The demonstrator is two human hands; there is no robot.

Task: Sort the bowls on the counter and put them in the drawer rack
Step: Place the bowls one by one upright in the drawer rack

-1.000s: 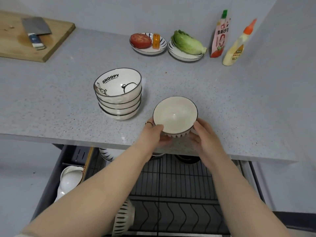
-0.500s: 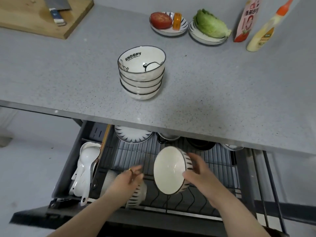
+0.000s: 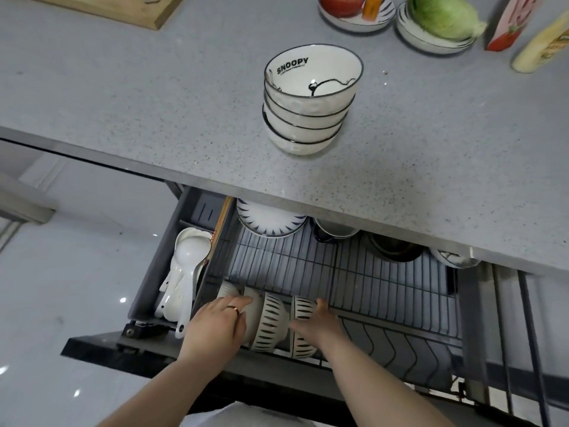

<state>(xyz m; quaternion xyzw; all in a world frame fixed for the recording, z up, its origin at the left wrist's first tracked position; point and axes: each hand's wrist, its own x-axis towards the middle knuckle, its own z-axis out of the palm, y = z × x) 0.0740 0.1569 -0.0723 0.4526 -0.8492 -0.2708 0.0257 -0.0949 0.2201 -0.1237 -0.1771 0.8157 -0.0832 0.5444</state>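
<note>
A stack of several white Snoopy bowls (image 3: 311, 100) stands on the grey counter (image 3: 138, 97). Below it the drawer rack (image 3: 385, 282) is pulled open. Striped bowls stand on edge in its front left row. My right hand (image 3: 321, 326) grips the rightmost striped bowl (image 3: 303, 306), thumb over its rim, as it sits in the wire slots. Beside it stands another striped bowl (image 3: 271, 325). My left hand (image 3: 215, 325) lies with straight fingers on the white bowls (image 3: 254, 303) at the left end of the row.
White spoons (image 3: 184, 272) fill the drawer's left compartment. A striped plate (image 3: 271, 223) and dark bowls (image 3: 394, 248) sit at the rack's back, partly under the counter. On the counter's far edge are plates with tomato (image 3: 338, 3) and lettuce (image 3: 443, 13), two bottles and a cutting board.
Both hands took the striped bowl off the counter and lowered it into the drawer. The bowl now stands on edge in the front row, and my left hand rests on the neighbouring bowls.
</note>
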